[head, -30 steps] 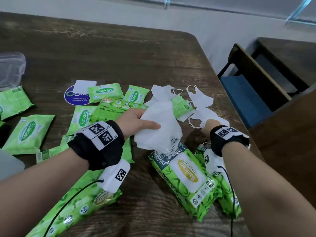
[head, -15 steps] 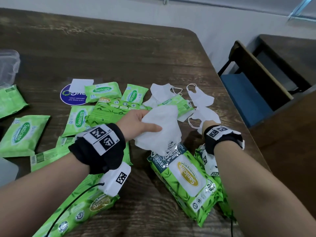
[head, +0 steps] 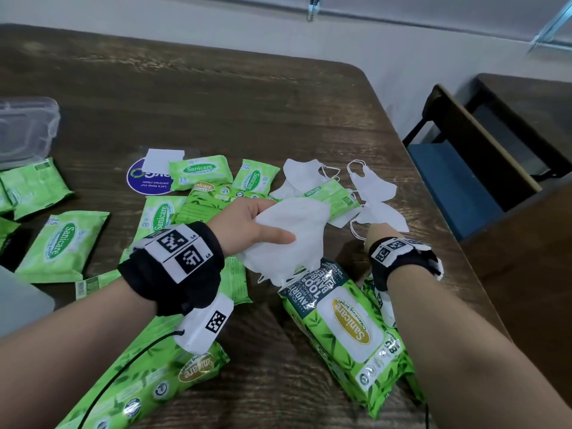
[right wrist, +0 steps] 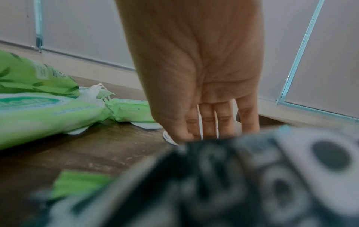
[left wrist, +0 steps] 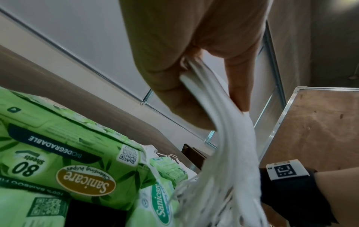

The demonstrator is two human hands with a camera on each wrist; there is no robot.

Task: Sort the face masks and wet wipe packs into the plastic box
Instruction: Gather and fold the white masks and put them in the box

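Observation:
My left hand (head: 247, 224) grips a stack of white face masks (head: 291, 230) above the table; in the left wrist view the thumb and fingers (left wrist: 194, 76) clamp the stack's edge (left wrist: 229, 138). My right hand (head: 379, 232) reaches down onto a loose mask (head: 387, 215) near the right edge. The right wrist view shows its thumb against the forefinger (right wrist: 194, 92) at the mask's ear loop (right wrist: 168, 138), with the fingertips hidden by a blurred pack. Other masks (head: 303, 174) and green wipe packs (head: 201, 171) lie scattered. The clear plastic box (head: 28, 128) stands far left.
Large Sanicare packs lie close to me, one (head: 343, 329) under the held masks and one (head: 148, 376) below my left arm. A round blue sticker (head: 145, 184) is on the wooden table (head: 247, 103). A chair with a blue seat (head: 458, 181) stands right of the table.
The left hand has kept its grip on the mask stack and the right hand has stayed on the loose mask. My view has shifted slightly.

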